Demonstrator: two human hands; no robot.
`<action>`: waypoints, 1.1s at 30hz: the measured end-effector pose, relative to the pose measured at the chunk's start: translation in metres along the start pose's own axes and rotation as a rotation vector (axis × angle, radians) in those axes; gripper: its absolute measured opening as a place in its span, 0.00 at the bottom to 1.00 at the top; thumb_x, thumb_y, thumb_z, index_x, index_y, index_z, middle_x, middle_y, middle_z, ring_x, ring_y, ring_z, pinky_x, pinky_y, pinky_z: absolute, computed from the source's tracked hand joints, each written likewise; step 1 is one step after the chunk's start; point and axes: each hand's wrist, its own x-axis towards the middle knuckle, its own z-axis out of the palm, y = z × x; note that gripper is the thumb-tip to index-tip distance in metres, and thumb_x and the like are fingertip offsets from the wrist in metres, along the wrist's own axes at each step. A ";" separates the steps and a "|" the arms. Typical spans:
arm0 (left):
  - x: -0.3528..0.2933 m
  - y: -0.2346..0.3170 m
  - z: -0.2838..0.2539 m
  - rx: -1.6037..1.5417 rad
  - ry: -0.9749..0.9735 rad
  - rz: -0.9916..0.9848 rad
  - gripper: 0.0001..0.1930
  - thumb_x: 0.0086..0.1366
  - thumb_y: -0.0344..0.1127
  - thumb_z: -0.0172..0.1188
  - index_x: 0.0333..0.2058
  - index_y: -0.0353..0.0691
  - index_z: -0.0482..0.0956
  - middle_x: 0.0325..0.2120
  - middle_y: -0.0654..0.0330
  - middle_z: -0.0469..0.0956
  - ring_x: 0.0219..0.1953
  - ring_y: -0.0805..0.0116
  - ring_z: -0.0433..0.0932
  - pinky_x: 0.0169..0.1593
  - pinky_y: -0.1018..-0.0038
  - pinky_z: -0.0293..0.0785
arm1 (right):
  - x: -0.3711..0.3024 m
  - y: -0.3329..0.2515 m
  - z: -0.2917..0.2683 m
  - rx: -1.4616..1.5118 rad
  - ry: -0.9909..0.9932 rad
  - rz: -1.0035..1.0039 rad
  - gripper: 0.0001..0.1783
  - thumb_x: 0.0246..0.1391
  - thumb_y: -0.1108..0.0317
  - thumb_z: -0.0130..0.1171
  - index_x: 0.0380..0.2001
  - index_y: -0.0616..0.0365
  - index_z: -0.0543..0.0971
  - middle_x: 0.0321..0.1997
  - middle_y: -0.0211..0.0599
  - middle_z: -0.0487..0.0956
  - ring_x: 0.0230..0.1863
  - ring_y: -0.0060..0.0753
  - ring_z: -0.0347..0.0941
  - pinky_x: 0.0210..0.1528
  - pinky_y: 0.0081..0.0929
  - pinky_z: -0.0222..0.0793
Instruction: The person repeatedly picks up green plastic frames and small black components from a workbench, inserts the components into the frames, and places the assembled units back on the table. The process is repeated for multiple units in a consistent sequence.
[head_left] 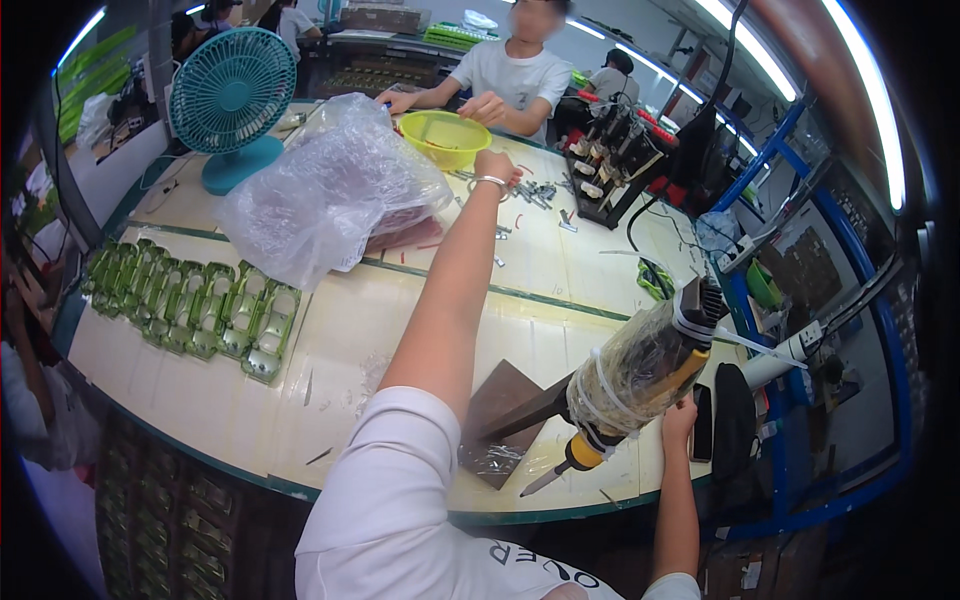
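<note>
My left arm stretches across the table, and my left hand (496, 168), with a bangle at its wrist, is beside the yellow-green basket (445, 152). Its fingers look curled together; whatever they hold is hidden. Small metal parts (537, 193) lie scattered just right of it. At the lower right, my right hand (679, 420) rests near a black phone-like slab (703, 424). The hanging electric screwdriver (625, 390), wrapped in clear film, partly covers its fingers. Under the screwdriver's tip lies a dark brown plate (508, 405).
A big clear plastic bag (335, 190) sits left of my arm, before a teal fan (233, 105). Several green plastic housings (190, 300) stand in a row at left. A rack of tools (620, 155) is at far right. Across the table a person (515, 75) reaches toward the basket.
</note>
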 end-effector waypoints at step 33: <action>-0.402 0.029 -0.300 1.504 0.329 0.710 0.11 0.48 0.26 0.54 0.34 0.35 0.70 0.34 0.53 0.67 0.39 0.56 0.64 0.43 0.66 0.61 | 0.011 0.028 0.005 0.080 -0.106 -0.039 0.05 0.41 0.74 0.52 0.23 0.65 0.74 0.18 0.27 0.69 0.19 0.16 0.61 0.22 0.16 0.57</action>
